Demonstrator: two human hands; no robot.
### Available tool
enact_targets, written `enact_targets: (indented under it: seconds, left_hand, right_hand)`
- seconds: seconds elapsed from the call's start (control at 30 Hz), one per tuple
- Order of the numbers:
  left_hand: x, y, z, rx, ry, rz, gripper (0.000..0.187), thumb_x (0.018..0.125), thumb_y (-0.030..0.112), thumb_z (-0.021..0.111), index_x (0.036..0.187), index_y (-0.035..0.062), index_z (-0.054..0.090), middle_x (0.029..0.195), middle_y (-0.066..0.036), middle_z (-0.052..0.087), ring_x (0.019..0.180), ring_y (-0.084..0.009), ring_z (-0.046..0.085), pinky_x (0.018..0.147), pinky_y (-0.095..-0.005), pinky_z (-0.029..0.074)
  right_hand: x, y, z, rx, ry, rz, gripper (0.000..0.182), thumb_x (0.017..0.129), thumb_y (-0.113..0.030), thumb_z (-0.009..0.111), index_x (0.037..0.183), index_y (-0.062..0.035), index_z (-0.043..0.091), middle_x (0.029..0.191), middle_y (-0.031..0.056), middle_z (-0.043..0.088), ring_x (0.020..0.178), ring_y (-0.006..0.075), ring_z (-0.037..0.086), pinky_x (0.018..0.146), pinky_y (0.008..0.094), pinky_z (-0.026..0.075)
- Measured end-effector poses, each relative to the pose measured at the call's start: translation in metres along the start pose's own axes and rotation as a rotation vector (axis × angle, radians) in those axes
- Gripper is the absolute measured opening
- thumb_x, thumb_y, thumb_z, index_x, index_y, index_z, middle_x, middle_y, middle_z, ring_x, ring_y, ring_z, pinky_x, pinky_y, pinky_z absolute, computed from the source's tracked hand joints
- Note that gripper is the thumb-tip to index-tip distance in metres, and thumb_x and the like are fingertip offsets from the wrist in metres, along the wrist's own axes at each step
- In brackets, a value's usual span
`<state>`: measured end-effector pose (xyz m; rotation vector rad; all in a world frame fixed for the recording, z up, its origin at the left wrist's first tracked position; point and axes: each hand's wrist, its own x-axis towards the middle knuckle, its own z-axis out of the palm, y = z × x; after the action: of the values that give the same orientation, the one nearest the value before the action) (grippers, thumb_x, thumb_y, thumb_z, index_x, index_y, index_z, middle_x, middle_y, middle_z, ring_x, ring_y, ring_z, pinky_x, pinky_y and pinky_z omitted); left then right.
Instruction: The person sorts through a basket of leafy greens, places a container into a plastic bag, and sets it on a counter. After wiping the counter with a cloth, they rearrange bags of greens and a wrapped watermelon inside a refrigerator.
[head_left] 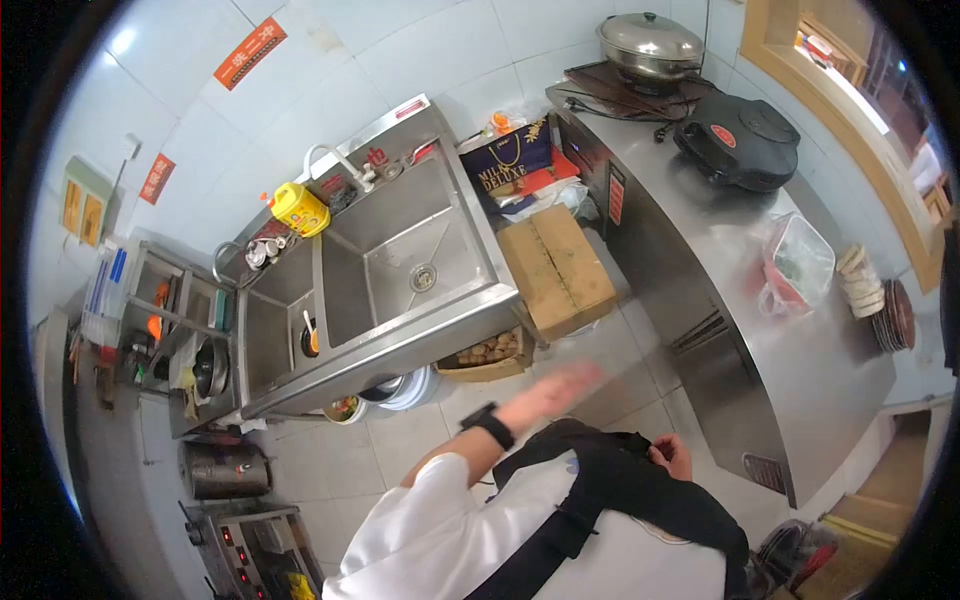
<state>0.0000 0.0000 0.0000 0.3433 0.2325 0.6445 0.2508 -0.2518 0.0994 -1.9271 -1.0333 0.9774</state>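
Note:
My left hand (563,390) reaches forward over the tiled floor, smeared by motion, so its fingers cannot be made out. A black watch (488,428) is on that wrist. The hand is nearest to a closed cardboard box (556,268) and an open carton of round brown things (490,352) beside the sink. Close to my body, my right hand (672,456) has curled fingers at the edge of a black garment (640,490). Whatever those fingers hold, if anything, is hidden.
A steel double sink (400,330) with a yellow jug (300,209) stands ahead on the left. Along the right runs a steel counter (720,235) bearing a black electric griddle (738,140), a lidded pan (650,45) and a bagged container (797,262). Buckets (408,390) stand under the sink.

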Motion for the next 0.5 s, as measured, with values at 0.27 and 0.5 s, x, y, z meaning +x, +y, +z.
enact_targets:
  seconds: [0.27,0.5]
  left_hand:
    - [-0.124,0.325,0.063,1.029,0.656,0.762,0.039,0.086,0.016,0.042,0.123,0.0030,0.036,0.121,-0.009,0.043,0.108,-0.0205,0.043,0.090,-0.0313,0.033]
    - [0.025,0.144,-0.019,0.823,0.349,-0.099,0.038,0.083,0.015,0.045,0.119,0.0045,0.040,0.111,-0.009,0.049,0.098,-0.0200,0.049,0.080,-0.0309,0.040]
  right_hand:
    - [-0.042,-0.083,0.181,0.211,-0.038,-0.054,0.018,0.077,-0.014,0.057,0.090,-0.0030,0.051,0.078,0.0084,0.057,0.070,0.0177,0.055,0.063,0.0301,0.044]
    - [-0.040,-0.056,0.186,0.207,0.282,0.122,0.013,0.078,-0.015,0.056,0.085,-0.0061,0.050,0.073,0.0086,0.055,0.066,0.0221,0.056,0.059,0.0327,0.043]
